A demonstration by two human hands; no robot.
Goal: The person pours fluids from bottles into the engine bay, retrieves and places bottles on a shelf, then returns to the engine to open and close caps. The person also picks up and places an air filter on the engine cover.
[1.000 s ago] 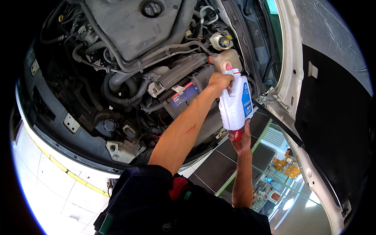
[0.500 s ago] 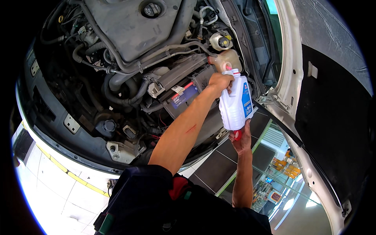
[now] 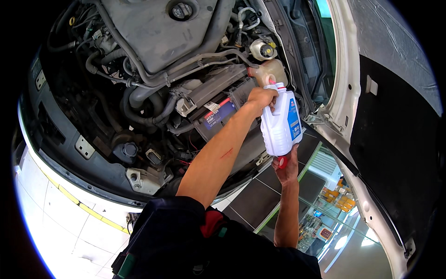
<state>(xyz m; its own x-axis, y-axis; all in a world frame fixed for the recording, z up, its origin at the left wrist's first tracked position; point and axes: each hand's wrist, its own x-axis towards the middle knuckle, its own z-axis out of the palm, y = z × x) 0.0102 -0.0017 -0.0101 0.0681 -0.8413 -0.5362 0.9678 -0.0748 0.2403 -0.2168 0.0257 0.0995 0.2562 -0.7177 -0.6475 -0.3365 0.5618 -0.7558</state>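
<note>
A white plastic jug (image 3: 280, 125) with a blue label is tipped with its neck away from me, over the engine bay. My left hand (image 3: 261, 99) is closed around its handle near the neck. Pink liquid shows at the jug's mouth, which meets the opening of a yellowed, translucent coolant tank (image 3: 274, 69). Beneath the jug's base, my right hand (image 3: 289, 168) props up the bottom and keeps a red screw cap (image 3: 282, 162) in its fingers. The level inside the tank cannot be made out.
A car battery (image 3: 218, 116) lies under my left forearm. Beyond it are hoses and a grey engine cover (image 3: 158, 37). A white reservoir with a black cap (image 3: 262, 49) stands past the tank. The raised bonnet (image 3: 395, 139) and its strut fill the right side.
The jug and my right hand have shifted very slightly to the right and down. Both hands keep their hold, and the jug's mouth stays at the tank.
</note>
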